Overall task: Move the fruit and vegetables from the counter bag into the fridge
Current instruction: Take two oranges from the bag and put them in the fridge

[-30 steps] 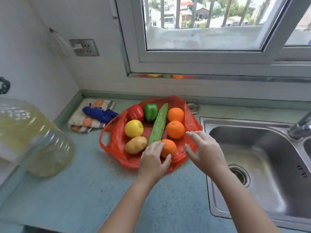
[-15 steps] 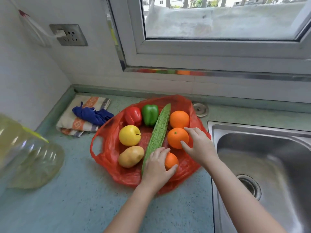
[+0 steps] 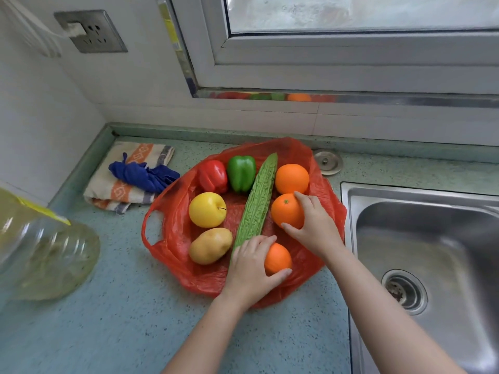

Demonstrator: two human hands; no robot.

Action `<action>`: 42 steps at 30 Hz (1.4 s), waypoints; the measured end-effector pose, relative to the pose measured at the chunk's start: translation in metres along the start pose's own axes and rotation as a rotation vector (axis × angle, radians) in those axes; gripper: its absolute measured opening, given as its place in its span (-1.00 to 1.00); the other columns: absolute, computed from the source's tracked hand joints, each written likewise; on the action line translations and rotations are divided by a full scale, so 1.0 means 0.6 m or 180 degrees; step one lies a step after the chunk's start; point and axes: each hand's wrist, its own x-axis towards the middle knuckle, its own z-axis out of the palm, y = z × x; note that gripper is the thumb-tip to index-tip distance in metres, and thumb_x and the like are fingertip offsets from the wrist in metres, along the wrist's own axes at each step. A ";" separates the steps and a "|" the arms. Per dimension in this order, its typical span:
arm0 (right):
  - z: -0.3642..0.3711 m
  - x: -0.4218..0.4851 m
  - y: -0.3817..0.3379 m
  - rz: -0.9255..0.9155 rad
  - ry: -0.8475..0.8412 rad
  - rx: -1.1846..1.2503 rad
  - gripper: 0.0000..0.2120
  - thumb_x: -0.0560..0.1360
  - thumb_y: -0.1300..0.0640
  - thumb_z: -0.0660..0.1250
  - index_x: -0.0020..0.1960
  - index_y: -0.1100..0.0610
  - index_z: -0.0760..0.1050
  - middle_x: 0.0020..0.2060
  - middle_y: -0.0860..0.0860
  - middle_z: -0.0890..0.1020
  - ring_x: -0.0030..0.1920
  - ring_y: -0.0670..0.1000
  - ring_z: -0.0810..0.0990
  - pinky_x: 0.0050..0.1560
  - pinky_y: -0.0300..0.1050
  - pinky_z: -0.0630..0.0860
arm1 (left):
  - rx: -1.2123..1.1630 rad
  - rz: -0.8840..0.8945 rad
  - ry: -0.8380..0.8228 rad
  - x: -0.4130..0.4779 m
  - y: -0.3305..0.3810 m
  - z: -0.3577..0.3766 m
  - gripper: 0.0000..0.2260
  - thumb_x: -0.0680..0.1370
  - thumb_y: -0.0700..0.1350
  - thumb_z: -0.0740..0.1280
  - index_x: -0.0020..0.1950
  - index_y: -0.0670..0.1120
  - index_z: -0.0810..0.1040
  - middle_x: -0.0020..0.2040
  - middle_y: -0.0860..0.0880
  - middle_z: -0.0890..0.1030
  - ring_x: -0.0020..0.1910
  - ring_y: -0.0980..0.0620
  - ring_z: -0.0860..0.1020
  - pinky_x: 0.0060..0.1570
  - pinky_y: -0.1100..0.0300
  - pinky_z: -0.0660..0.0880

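Fingers (image 3: 302, 197) grip oranges (image 3: 286, 213); gourd (image 3: 256, 206) points away.

Single head-worn wide-angle view, tilted steeply down, close over counter (image 3: 121, 333), window (image 3: 351, 49) across top, sink (image 3: 432, 238) at right edge

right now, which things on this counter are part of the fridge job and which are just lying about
Job: red bag, far orange, middle orange in the right hand, near orange in the left hand, bitter gourd, yellow apple, potato, red pepper, green pepper.
Lying about: striped towel, blue cloth, oil bottle, sink plug, sink.
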 end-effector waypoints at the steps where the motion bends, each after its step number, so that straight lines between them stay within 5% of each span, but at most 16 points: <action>1: 0.002 0.000 0.000 0.0030 -0.0020 -0.0007 -0.25 0.35 -0.05 0.45 0.43 0.10 0.21 0.27 0.09 0.39 0.24 0.14 0.42 0.14 0.06 0.42 | 0.0004 0.0023 -0.0037 -0.001 -0.001 -0.001 -0.28 0.28 0.35 0.14 0.35 0.01 0.38 0.27 0.04 0.44 0.27 0.06 0.36 0.16 0.28 0.13; 10: 0.004 -0.009 -0.004 0.0143 0.0052 0.0141 -0.24 0.32 -0.02 0.47 0.41 0.13 0.22 0.24 0.12 0.39 0.21 0.15 0.44 0.12 0.09 0.44 | 0.0129 0.0214 -0.0379 -0.006 -0.009 -0.009 -0.19 0.23 0.38 0.11 0.41 0.02 0.28 0.34 0.06 0.36 0.33 0.09 0.28 0.24 0.25 0.10; 19: -0.027 -0.055 -0.010 0.0086 0.0453 0.0489 -0.25 0.29 0.04 0.51 0.38 0.15 0.27 0.19 0.12 0.42 0.19 0.12 0.44 0.12 0.07 0.44 | -0.0519 -0.0023 0.0150 -0.027 0.002 -0.001 -0.33 0.26 0.28 0.31 0.28 -0.03 0.44 0.20 0.06 0.46 0.20 0.13 0.36 0.22 0.29 0.19; 26: -0.085 -0.114 -0.019 0.0110 0.0981 0.0768 -0.26 0.28 0.11 0.53 0.36 0.16 0.28 0.17 0.11 0.42 0.18 0.07 0.43 0.12 -0.20 0.33 | -0.1459 -0.0316 0.0457 -0.036 0.049 -0.038 -0.44 0.19 0.26 0.39 0.14 0.16 0.41 0.07 0.26 0.42 0.08 0.17 0.46 0.12 0.21 0.42; 29: -0.113 -0.149 -0.029 0.0177 0.1212 0.0819 -0.26 0.28 0.12 0.53 0.37 0.15 0.28 0.15 0.06 0.40 0.16 0.06 0.43 0.11 -0.22 0.33 | -0.1711 -0.0207 0.0459 -0.046 0.071 -0.061 -0.48 0.18 0.25 0.43 0.09 0.23 0.40 0.09 0.22 0.45 0.08 0.17 0.48 0.09 0.13 0.48; 35: -0.163 -0.237 -0.055 0.0434 0.1705 0.0795 -0.27 0.29 0.14 0.53 0.37 0.11 0.28 0.12 -0.02 0.35 0.08 -0.08 0.40 -0.03 -0.63 0.21 | -0.2177 0.0168 0.0320 -0.069 0.111 -0.094 -0.47 0.15 0.25 0.44 0.08 0.19 0.45 0.13 0.18 0.48 0.10 0.17 0.50 0.09 0.12 0.49; 39: -0.179 -0.312 -0.085 0.0771 0.1923 0.0847 -0.26 0.31 0.07 0.52 0.38 0.02 0.24 0.17 -0.05 0.34 0.06 -0.11 0.42 0.04 -0.43 0.38 | -0.2063 0.0822 0.0109 -0.090 0.135 -0.116 -0.48 0.20 0.25 0.41 0.11 0.22 0.40 0.14 0.20 0.45 0.11 0.31 0.43 0.01 0.45 0.39; 42: -0.186 -0.376 -0.116 0.1069 0.2224 0.0858 -0.26 0.30 0.03 0.52 0.38 0.00 0.23 0.18 -0.07 0.33 0.05 -0.06 0.44 -0.07 -0.42 0.43 | -0.2135 0.1112 -0.0158 -0.107 0.154 -0.129 -0.48 0.21 0.23 0.42 0.13 0.21 0.40 0.13 0.20 0.46 0.11 0.30 0.44 0.03 0.37 0.42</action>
